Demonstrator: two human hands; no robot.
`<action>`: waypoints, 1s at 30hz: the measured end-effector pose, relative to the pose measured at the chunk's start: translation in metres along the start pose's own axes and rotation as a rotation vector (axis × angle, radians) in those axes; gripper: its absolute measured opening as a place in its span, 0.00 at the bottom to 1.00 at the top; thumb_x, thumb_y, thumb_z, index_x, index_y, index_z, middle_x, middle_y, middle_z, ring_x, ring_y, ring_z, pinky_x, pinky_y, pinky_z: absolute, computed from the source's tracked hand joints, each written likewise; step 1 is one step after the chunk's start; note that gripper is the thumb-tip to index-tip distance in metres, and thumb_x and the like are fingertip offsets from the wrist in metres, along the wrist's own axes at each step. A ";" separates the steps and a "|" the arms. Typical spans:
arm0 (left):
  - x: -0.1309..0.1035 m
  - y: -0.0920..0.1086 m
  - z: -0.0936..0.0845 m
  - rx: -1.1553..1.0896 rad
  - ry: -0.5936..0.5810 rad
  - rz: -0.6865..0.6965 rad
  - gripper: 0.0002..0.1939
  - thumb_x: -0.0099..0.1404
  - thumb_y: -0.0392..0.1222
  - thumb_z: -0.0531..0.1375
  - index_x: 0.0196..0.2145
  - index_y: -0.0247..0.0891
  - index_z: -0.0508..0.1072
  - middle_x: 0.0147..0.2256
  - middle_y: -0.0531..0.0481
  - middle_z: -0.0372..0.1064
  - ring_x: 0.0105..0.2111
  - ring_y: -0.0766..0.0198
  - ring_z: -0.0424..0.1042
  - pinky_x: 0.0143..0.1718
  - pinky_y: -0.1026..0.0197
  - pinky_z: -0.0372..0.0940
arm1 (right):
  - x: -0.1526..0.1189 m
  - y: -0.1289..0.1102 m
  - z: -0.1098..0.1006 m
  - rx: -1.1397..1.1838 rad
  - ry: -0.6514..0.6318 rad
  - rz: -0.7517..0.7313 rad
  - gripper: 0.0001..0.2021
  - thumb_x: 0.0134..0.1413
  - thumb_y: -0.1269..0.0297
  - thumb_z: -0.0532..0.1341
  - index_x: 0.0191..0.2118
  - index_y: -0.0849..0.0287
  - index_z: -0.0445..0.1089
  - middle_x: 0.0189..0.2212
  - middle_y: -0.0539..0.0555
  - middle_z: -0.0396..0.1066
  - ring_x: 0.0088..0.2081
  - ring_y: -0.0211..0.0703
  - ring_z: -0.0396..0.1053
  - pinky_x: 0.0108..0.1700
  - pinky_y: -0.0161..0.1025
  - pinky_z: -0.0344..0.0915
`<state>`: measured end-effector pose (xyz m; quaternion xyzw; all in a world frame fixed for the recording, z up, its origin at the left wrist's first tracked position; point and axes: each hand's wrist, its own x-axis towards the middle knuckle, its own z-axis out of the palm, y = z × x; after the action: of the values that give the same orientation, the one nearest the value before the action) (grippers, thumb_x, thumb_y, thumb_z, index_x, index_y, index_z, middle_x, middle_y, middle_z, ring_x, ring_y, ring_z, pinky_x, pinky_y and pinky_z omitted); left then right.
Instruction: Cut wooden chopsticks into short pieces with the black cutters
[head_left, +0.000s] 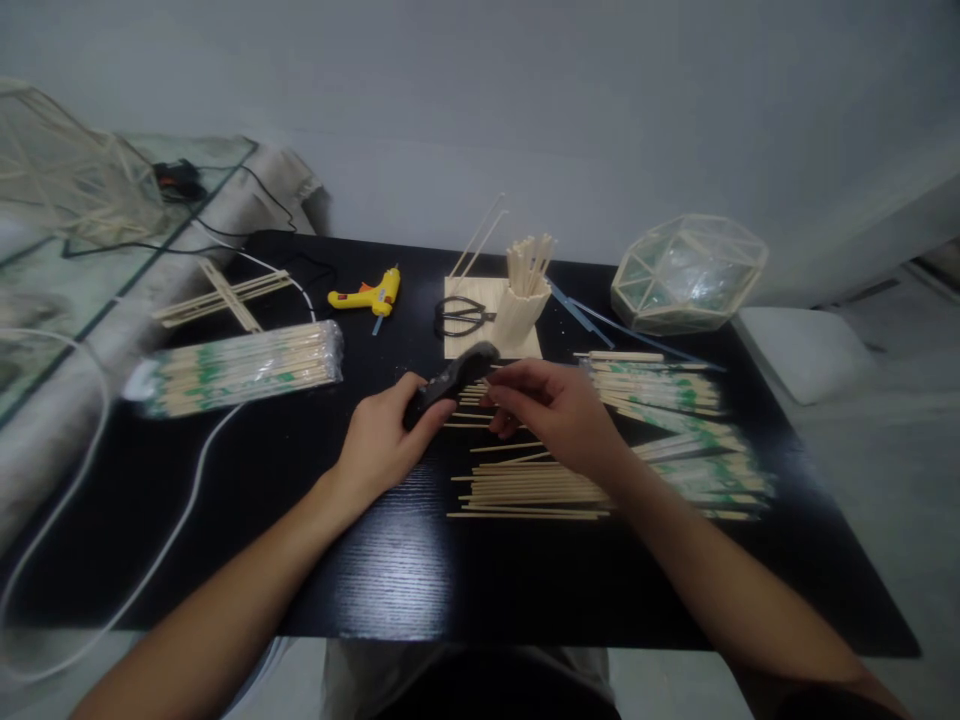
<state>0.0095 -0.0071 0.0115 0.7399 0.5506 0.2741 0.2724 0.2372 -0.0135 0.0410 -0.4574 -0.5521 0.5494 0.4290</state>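
My left hand (384,432) is closed around a dark grey, curved hand-sized object (469,368), held tilted above the middle of the table. At its far end, the fingers of my right hand (561,412) are pinched together. Whatever they grip, if anything, is too small to make out. Beneath and beside my right hand lie loose thin wooden sticks (525,490), spread in rows. Just beyond the hands, black-handled scissors (463,317) rest on a pale square base of sticks (454,348). A holder made of sticks (517,322) stands there with several sticks upright in it.
A yellow glue gun (373,296) and a plastic-wrapped stick pack (247,368) lie left on the black table (225,560). Opened packs (712,470) lie right. A faceted stick frame (690,275) stands back right. A white cable (199,480) crosses the left side.
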 end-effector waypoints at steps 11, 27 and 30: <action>0.015 -0.025 0.008 -0.527 0.091 -0.178 0.29 0.71 0.69 0.52 0.32 0.39 0.71 0.23 0.54 0.59 0.23 0.66 0.58 0.22 0.62 0.52 | 0.008 0.037 0.002 -0.819 -0.171 -0.193 0.11 0.60 0.80 0.63 0.43 0.61 0.80 0.40 0.58 0.77 0.41 0.44 0.75 0.46 0.41 0.68; 0.011 -0.023 0.010 -0.405 0.049 -0.111 0.27 0.72 0.66 0.52 0.33 0.39 0.72 0.24 0.55 0.58 0.25 0.66 0.59 0.25 0.62 0.54 | 0.010 0.051 0.005 -0.988 -0.237 -0.276 0.08 0.67 0.76 0.61 0.42 0.62 0.79 0.40 0.60 0.78 0.45 0.50 0.71 0.52 0.45 0.66; 0.010 -0.023 0.010 -0.394 0.047 -0.106 0.26 0.72 0.65 0.52 0.34 0.39 0.72 0.24 0.55 0.58 0.25 0.66 0.59 0.26 0.62 0.54 | 0.010 0.047 0.002 -0.996 -0.239 -0.261 0.08 0.65 0.77 0.62 0.41 0.61 0.79 0.42 0.59 0.77 0.46 0.49 0.72 0.53 0.45 0.66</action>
<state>0.0033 0.0073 -0.0105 0.6357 0.5307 0.3791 0.4129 0.2344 -0.0051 -0.0060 -0.4673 -0.8438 0.2109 0.1585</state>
